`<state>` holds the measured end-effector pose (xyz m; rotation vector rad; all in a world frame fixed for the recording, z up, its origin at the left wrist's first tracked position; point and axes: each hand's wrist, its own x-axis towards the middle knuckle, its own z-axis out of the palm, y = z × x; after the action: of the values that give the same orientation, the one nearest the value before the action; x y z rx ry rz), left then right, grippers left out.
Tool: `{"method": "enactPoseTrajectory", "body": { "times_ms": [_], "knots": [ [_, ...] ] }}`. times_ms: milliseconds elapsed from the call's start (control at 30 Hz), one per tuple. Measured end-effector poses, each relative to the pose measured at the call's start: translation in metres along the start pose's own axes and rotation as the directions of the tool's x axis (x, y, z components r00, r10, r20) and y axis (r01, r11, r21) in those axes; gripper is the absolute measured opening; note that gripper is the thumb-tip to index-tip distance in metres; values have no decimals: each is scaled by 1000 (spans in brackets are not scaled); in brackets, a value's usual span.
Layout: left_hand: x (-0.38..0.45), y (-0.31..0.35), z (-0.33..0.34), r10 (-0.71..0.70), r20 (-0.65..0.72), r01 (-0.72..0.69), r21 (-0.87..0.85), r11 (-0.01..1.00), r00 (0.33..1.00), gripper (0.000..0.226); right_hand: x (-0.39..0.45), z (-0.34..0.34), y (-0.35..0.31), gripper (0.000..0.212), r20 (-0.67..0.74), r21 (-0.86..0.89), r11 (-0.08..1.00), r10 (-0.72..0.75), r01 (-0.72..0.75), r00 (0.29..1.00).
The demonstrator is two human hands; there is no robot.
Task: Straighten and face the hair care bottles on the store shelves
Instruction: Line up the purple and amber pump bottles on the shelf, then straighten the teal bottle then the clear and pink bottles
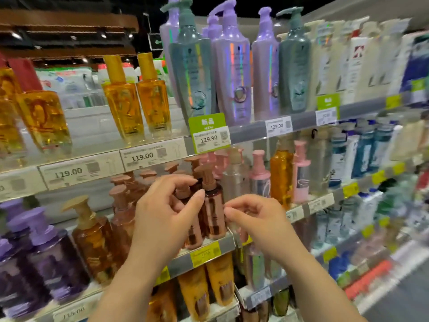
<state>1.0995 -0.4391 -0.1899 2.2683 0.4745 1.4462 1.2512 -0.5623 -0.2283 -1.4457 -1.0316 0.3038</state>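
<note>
A slim rose-brown pump bottle (214,212) stands upright at the front edge of the middle shelf (178,263), with its label facing me. My left hand (167,214) is at its left side, thumb against the bottle and index finger curved over the smaller pump bottle (192,231) beside it. My right hand (253,217) is at the bottle's right side with its fingers curled. Its thumb and index tips meet at the bottle's edge, and whether they pinch it is unclear. More rose-brown pump bottles (123,205) crowd behind and to the left.
Amber oil bottles (137,101) stand on the shelf above, with tall purple and grey-green pump bottles (232,73) to their right. Purple bottles (46,252) and an amber pump bottle (92,238) sit left. Pink, silver and orange bottles (260,175) stand right. Price tags line the shelf edges.
</note>
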Motion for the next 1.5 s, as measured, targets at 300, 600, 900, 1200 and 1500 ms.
{"method": "enactPoseTrajectory", "body": {
  "times_ms": [300, 600, 900, 1200, 1500],
  "knots": [
    [31, 24, 39, 34, -31, -37, -103, 994, 999, 15, -8, -68, 2, 7, -210, -87, 996, 1, -20, 978],
    [139, 76, 33, 328, -198, -287, 210, 935, 924, 27, 80, -163, -29, 5, -192, -166, 975, -177, 146, 965],
    [251, 115, 4, 176, -272, 55, 669, 741, 946, 65, 223, -240, -93, 40, -118, -488, 781, -501, 390, 857],
    [287, 103, 29, -197, -162, 252, 718, 649, 967, 96, 313, -243, -124, 86, -94, -730, 621, -505, 286, 858],
    [298, 86, 31, -156, -123, 197, 706, 681, 980, 91, 312, -233, -130, 71, -224, -732, 581, -698, 355, 680]
  ]
}}
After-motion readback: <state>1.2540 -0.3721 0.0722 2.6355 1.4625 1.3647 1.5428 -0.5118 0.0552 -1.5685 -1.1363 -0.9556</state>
